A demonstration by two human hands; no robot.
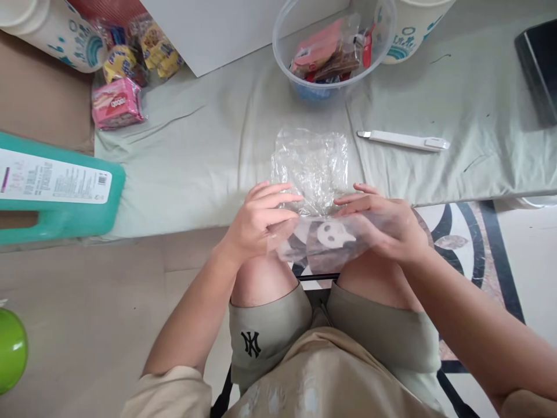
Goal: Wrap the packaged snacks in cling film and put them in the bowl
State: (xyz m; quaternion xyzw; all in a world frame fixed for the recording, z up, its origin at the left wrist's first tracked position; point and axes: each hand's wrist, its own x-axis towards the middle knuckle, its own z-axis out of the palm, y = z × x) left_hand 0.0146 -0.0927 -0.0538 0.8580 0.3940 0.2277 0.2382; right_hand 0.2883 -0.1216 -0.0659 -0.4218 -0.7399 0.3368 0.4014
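Note:
A clear plastic bag (319, 258) hangs over the near edge of the cloth-covered surface, above my lap. A white animal-face shape shows on it or through it. My left hand (265, 220) holds its left side between thumb and fingers. On the right side, my right hand (387, 223) grips the same bag, with its fingers reaching inward. Just beyond my fingertips lies crumpled clear plastic (311, 165); I cannot tell whether it is part of the held bag. A white utility knife (404, 140) rests to the right, apart from both hands.
A clear round tub (304, 87) of wrapped snacks stands at the back beside a white patterned paper cup (407, 29). Snack packs, including a pink box (117, 103), lie back left. A teal jug (82, 217) is at left, a dark box-like object (539, 69) at far right.

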